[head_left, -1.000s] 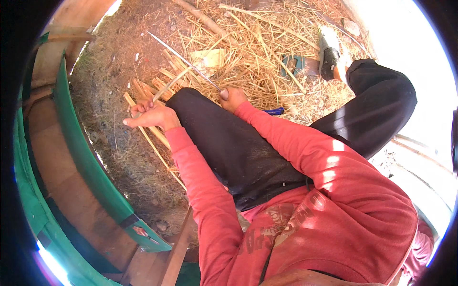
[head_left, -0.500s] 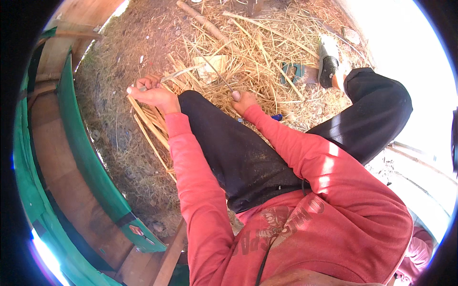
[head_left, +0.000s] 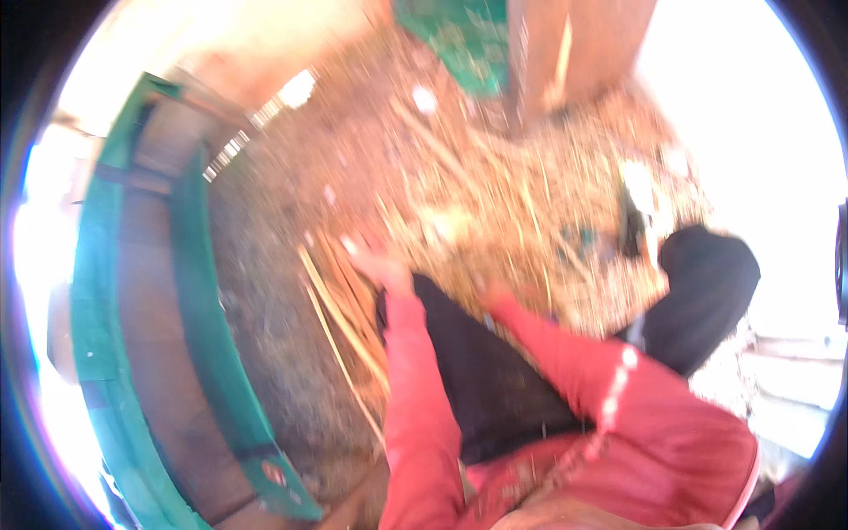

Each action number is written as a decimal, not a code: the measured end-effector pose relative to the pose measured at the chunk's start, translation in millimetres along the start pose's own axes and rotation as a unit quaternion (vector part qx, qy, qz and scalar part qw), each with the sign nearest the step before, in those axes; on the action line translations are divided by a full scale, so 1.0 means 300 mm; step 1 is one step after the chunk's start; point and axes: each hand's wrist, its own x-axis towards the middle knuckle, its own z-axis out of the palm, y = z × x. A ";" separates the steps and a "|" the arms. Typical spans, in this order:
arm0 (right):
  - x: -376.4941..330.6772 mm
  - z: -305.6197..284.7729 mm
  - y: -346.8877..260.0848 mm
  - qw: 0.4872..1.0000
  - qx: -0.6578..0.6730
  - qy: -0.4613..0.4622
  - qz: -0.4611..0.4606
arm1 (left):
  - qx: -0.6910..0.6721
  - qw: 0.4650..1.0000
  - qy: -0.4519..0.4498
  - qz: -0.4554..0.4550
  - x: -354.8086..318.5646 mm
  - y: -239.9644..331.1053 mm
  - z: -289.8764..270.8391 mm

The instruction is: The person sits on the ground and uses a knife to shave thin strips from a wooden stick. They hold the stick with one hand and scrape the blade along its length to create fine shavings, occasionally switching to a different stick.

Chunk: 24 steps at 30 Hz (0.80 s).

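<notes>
Motion blur smears the whole view. My left hand [head_left: 378,262] is beside my left knee, above a bundle of pale straw-like strips [head_left: 349,305]. Its fingers are too blurred to show whether they hold anything. My right hand [head_left: 497,294] is between my legs, over the littered ground. Its fingers are smeared too, and no tool can be made out in it. Pale loose strips [head_left: 530,208] lie spread ahead of both hands.
A long trough-like structure with green sheeting [head_left: 199,265] curves along the left. At the far side stands a brown wooden post or board [head_left: 565,62] next to green cloth [head_left: 459,40]. A stick [head_left: 433,137] lies on the ground. My shoe [head_left: 636,208] rests at right.
The view has swung, so everything sits lower and further right, and the far post has come into sight. The thin rod-like tool in my right hand and the strip by my left are blurred out.
</notes>
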 end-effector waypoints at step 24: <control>-0.009 -0.033 0.074 0.993 0.079 0.083 0.028 | 0.052 0.957 -0.271 0.087 0.069 0.047 0.032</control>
